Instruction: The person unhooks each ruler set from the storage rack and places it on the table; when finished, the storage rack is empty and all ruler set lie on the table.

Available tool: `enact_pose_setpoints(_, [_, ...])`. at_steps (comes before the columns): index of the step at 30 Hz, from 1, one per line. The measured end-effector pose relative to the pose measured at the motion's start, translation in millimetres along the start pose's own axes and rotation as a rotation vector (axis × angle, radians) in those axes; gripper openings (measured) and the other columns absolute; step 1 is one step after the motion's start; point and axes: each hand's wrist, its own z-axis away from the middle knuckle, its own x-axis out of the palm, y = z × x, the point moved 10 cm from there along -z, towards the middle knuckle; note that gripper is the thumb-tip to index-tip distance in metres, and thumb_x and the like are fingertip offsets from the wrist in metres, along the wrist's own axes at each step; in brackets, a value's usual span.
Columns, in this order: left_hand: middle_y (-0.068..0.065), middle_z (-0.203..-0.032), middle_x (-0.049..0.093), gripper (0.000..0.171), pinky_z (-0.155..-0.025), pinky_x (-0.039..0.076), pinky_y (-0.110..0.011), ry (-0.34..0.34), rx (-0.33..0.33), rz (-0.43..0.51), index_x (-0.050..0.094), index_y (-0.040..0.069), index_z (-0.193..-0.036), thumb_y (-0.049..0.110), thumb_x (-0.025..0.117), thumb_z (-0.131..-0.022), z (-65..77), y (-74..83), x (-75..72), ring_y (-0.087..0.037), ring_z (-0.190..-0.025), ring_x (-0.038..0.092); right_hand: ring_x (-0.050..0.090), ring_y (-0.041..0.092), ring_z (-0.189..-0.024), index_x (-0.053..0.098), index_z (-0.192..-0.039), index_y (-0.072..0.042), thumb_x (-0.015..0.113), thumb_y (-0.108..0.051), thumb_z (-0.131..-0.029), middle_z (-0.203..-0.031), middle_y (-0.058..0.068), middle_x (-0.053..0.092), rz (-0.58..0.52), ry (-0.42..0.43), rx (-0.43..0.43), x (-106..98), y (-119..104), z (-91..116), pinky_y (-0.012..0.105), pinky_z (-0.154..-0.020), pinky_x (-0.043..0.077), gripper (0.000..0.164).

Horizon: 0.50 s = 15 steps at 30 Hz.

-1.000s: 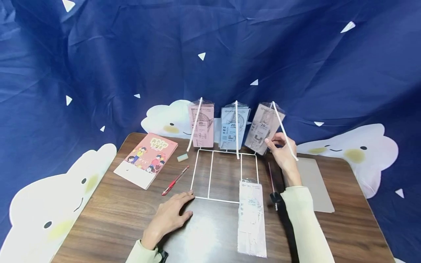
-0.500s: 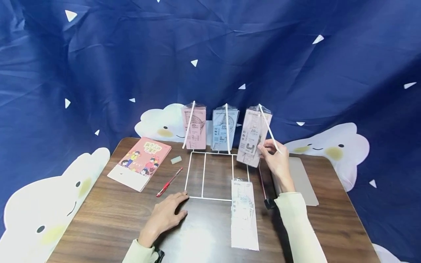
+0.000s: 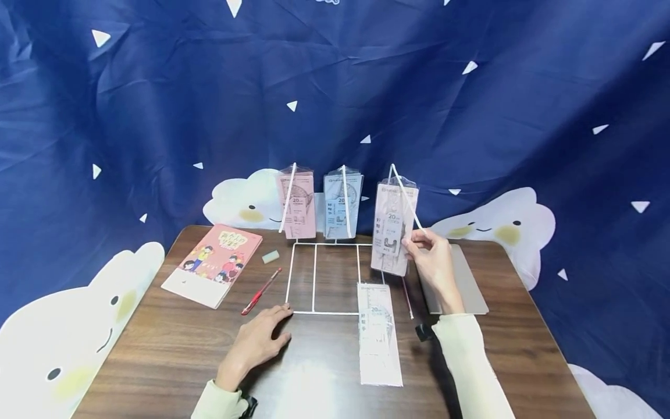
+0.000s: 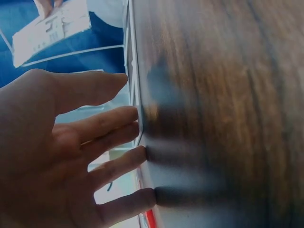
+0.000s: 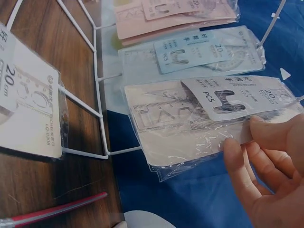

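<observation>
My right hand pinches the lower right edge of a pale pink ruler set in a clear sleeve. The ruler set hangs upright at the right arm of a white wire rack. In the right wrist view, thumb and fingers hold the sleeve's edge, with printed rulers showing through the plastic. My left hand rests with fingers extended at the rack's front left corner; the left wrist view shows its fingertips touching down there. Another pale ruler set lies flat over the rack's front right part.
A pink ruler set and a blue one hang on the rack's other arms. Left of the rack lie a pink booklet, an eraser and a red pen. A thin red pen-like stick and grey notebook lie right.
The right hand has brought the held ruler set forward along the rack's right arm, from tilted to nearly upright. The left hand stays at the corner. The head view has shifted.
</observation>
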Motion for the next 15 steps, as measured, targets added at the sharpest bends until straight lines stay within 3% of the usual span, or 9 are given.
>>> enact_pose_setpoints(8, [0.001, -0.14, 0.052, 0.047, -0.09, 0.046, -0.058, -0.007, -0.014, -0.012, 0.06, 0.016, -0.13, 0.028, 0.069, -0.086, 0.3, -0.2, 1.8, -0.023, -0.128, 0.047, 0.065, 0.038, -0.078, 0.066, -0.094, 0.01, 0.07, 0.0, -0.084, -0.089, 0.026, 0.066, 0.005, -0.02, -0.018, -3, -12, 19, 0.039, -0.062, 0.057, 0.015])
enact_pose_setpoints(15, [0.0, -0.14, 0.053, 0.047, -0.088, 0.047, -0.058, -0.001, 0.002, -0.003, 0.06, 0.015, -0.13, 0.026, 0.07, -0.085, 1.9, 3.0, 0.3, -0.023, -0.126, 0.049, 0.067, 0.018, -0.073, 0.067, -0.093, 0.001, 0.072, -0.011, -0.085, -0.086, 0.016, 0.068, 0.02, -0.002, -0.001, -9, 8, 35, 0.034, -0.059, 0.058, 0.015])
